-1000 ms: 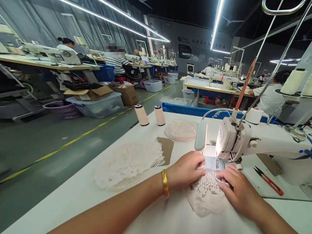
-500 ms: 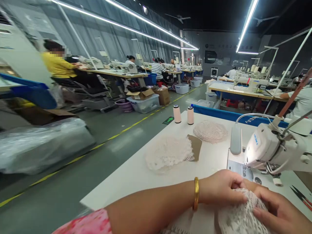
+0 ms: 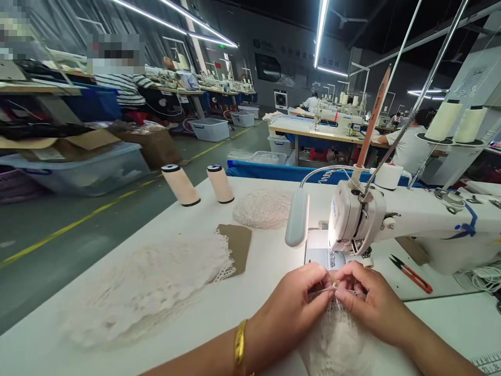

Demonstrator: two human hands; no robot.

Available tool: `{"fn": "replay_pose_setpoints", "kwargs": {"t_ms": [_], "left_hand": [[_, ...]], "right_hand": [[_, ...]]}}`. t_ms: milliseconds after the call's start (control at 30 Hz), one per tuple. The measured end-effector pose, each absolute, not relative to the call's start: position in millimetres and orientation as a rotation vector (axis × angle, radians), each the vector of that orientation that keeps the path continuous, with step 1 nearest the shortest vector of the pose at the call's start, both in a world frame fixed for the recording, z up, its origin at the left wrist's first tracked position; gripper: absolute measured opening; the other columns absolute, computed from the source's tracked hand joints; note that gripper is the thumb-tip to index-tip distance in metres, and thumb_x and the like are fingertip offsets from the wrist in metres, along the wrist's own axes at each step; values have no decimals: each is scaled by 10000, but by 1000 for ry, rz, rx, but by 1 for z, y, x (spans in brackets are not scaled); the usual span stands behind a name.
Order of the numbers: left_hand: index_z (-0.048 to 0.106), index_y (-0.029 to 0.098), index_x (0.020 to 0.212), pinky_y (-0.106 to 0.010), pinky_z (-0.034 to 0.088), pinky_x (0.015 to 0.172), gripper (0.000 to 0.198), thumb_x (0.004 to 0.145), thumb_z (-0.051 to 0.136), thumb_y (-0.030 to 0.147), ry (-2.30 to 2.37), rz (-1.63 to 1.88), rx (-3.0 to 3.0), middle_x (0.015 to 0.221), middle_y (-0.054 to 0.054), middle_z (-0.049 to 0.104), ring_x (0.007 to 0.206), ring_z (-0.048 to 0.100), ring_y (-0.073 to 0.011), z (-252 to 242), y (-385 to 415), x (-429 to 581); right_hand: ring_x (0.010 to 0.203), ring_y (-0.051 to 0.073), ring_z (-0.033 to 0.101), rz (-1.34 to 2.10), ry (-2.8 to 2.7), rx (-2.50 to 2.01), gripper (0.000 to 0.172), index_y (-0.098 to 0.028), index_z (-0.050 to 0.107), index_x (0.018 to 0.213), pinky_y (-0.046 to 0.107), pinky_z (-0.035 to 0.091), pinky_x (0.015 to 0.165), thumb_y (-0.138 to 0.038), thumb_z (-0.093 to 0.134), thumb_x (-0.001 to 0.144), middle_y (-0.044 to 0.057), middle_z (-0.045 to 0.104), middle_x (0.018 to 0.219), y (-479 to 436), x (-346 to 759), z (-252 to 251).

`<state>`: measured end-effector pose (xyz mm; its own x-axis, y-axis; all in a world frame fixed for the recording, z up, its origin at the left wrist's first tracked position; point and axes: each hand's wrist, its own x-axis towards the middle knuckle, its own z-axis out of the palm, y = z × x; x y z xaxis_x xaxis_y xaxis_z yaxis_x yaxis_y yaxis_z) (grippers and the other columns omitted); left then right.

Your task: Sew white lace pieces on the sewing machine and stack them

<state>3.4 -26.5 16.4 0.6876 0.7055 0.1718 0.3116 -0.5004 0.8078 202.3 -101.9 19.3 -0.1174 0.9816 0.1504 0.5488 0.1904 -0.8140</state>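
Both hands pinch the upper edge of a piece of white lace fabric (image 3: 338,334) just in front of the sewing machine (image 3: 352,219). My left hand (image 3: 293,300), with a gold bangle at the wrist, grips it from the left, thumb and fingers pressed together. Close against it, my right hand (image 3: 370,300) is closed on the same edge. The lace hangs down towards me, its lower part blurred. Just beyond the fingertips are the lit needle and presser foot (image 3: 332,258).
Lace pieces (image 3: 156,282) lie at left, partly over a brown card (image 3: 237,245). Behind are a lace pile (image 3: 264,209) and two thread cones (image 3: 182,185), (image 3: 220,184). Red-handled thread snips (image 3: 413,274) rest right of the machine. Several people sit at machines beyond.
The view has swung right, bringing the whole machine into sight. My hands, still on the lace, have come together at its edge and now sit before the needle.
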Motion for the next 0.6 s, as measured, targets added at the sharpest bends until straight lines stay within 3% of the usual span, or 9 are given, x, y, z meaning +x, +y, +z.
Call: {"fn": "replay_pose_setpoints", "kwargs": {"t_ms": [233,600], "left_hand": [[611,198,785,-278,436,637,239,940,557,371,783,625,2066,772,-8,666,701,562,-166,19,-31,5],[489,210,694,-274,430,637,214,865,581,298,739,751,2001,736,9,628,688,538,-150,16,-33,9]], "right_hand": [[857,188,653,591,-1816,-1408,122,-254,632,946,286,473,776,-276,556,1040,-7,707,912,-102,199,12],[785,162,625,435,-1828,-1365,163,-253,634,885,266,447,727,-236,572,1035,-25,688,835,-104,199,8]]}}
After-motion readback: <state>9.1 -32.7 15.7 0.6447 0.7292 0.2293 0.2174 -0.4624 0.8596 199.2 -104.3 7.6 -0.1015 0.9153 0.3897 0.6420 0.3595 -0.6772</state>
